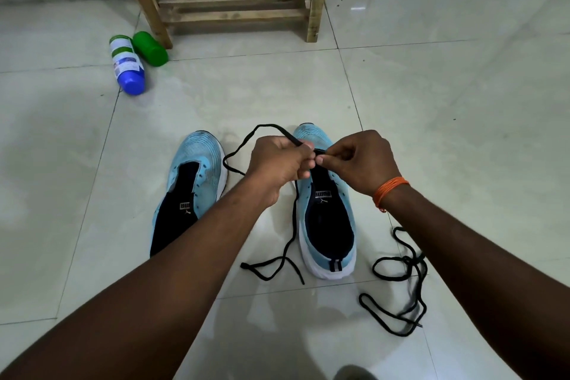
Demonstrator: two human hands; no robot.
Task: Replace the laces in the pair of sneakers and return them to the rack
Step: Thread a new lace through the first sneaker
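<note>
Right, both sneakers are down on the tiled floor (431, 102) in the middle of the frame, toes pointing away towards the wooden rack (237, 1) at the top centre, and from where I stand neither one has a lace through its eyelets yet. The action is over the sneaker on the right (327, 219): the left hand (277, 163) is curled around a black lace (268, 125), which loops up above the knuckles and trails down between the shoes to the floor, and the right hand (361, 160), orange thread band (390, 190) on its wrist, pinches the tip of that same lace between thumb and finger just over the front eyelets. The two hands are almost touching. Whether the tip has gone into a hole I can't tell; the fingers cover it. The sneaker on the left (200, 157) sits just beside it, untouched, tongue bare. A second lace (410, 259) lies in a loose tangle at the lower right of the frame, near the heel of the shoe being worked on. Two bottles, a white one with a blue cap (128, 65) and a green one (151, 48), lie at the upper left by the rack's leg. So I'd call this early going: the threading of one shoe is only starting, then there is the whole other shoe, and then both go onto the rack.
</note>
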